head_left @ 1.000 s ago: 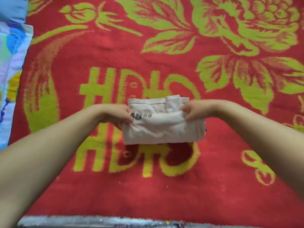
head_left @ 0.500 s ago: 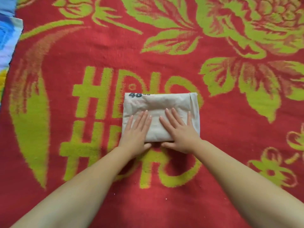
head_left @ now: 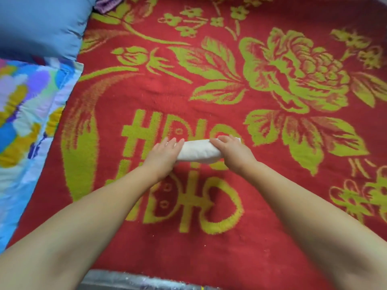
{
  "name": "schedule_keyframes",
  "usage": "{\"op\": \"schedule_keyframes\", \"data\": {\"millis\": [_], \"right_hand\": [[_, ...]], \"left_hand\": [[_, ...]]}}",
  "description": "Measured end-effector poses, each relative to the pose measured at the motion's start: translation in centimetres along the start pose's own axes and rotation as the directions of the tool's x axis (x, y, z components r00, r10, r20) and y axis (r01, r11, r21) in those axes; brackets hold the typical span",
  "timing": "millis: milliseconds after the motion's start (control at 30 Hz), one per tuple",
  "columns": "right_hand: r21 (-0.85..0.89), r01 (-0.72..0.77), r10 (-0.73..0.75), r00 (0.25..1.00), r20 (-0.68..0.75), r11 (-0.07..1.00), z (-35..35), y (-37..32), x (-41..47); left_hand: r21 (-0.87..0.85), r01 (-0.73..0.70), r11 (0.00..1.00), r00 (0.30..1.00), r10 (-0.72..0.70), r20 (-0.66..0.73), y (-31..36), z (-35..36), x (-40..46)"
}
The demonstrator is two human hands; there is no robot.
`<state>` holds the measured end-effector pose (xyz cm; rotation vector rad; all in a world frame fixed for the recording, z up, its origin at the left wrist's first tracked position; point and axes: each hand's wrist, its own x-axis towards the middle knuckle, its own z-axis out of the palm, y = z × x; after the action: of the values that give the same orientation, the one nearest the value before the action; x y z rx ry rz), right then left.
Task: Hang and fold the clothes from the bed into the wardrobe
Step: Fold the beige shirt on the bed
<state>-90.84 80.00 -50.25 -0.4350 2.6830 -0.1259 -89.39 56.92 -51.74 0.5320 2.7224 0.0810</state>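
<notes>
Far left: blue pillow (head_left: 41, 24) at the top corner, a scrap of purple fabric (head_left: 109, 4) just past its right edge, and a floral-print sheet (head_left: 27, 122) running down the left side below it. Everything else is the bed, covered by a red blanket (head_left: 209, 91) with yellow-green flowers and lettering. A strip of grey bed edge (head_left: 134, 282) shows at the bottom. Cream folded garment (head_left: 198, 151) sits on the blanket over the lettering, roughly mid-frame, looking like a short thick roll lying left-right. Left hand (head_left: 162, 155) is on the garment's left end, fingers mostly straight and laid over the top of it, palm down; looks like pressing rather than gripping. Right hand (head_left: 231, 152) is on the right end, fingers curled over the top of the roll and wrapped onto it, so that one is clamped on the cloth. A bit of the garment pokes out past the right hand's knuckles. Both forearms come in from the bottom corners, bare. Can't tell whether the roll is lifted off the blanket or resting on it.
</notes>
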Motion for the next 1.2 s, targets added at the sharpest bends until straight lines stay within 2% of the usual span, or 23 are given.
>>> {"op": "schedule_keyframes", "data": {"millis": [133,267,367,467,567,667,767,833,900,1033,1200], "right_hand": [[-0.079,0.136,-0.141,0.988,-0.060,0.988,-5.9,-4.4,-2.3],[-0.155,0.325,-0.343,0.934,-0.104,0.933,-10.0,-11.3,-5.4],[-0.164,0.491,-0.507,0.859,-0.070,0.855,-11.5,-17.4,-8.4],[-0.241,0.648,-0.673,0.738,-0.035,0.723,-11.2,-24.5,-12.2],[-0.283,0.784,-0.809,0.586,0.041,0.553,-9.2,-31.9,-16.9],[-0.247,0.896,-0.905,0.406,0.127,0.368,-6.7,-39.8,-23.0],[-0.246,0.946,-0.929,0.271,0.253,0.209,-3.5,-47.2,-29.7],[-0.237,0.967,-0.933,0.172,0.316,0.097,-0.7,-51.7,-34.7],[-0.196,0.980,-0.921,0.114,0.373,0.042,2.7,-55.4,-39.5],[-0.130,0.991,-0.879,0.049,0.474,-0.015,9.8,-61.9,-48.2],[-0.069,0.996,-0.838,-0.007,0.546,-0.053,17.3,-70.1,-59.0]], "left_hand": [[0.063,0.091,0.994,0.991,-0.084,-0.105,-1.6,-4.7,-6.1],[0.018,0.198,0.980,0.933,-0.183,-0.310,-3.9,-7.2,-15.3],[0.031,0.331,0.943,0.891,-0.302,-0.339,-4.1,-8.0,-24.2],[-0.001,0.478,0.878,0.827,-0.451,-0.337,-3.7,-6.8,-34.3],[-0.081,0.641,0.763,0.728,-0.638,-0.252,-2.1,-4.9,-45.6],[-0.156,0.752,0.640,0.587,-0.758,-0.283,0.9,-1.6,-57.2],[-0.287,0.833,0.474,0.432,-0.880,-0.199,4.8,1.4,-67.5],[-0.316,0.880,0.354,0.336,-0.935,-0.112,7.6,3.8,-73.9],[-0.391,0.885,0.255,0.271,-0.962,-0.013,10.1,6.8,-79.5],[-0.371,0.927,0.049,0.130,-0.971,0.199,14.4,11.2,-90.3],[-0.353,0.935,-0.030,0.080,-0.953,0.292,17.7,16.3,-103.4]]}}
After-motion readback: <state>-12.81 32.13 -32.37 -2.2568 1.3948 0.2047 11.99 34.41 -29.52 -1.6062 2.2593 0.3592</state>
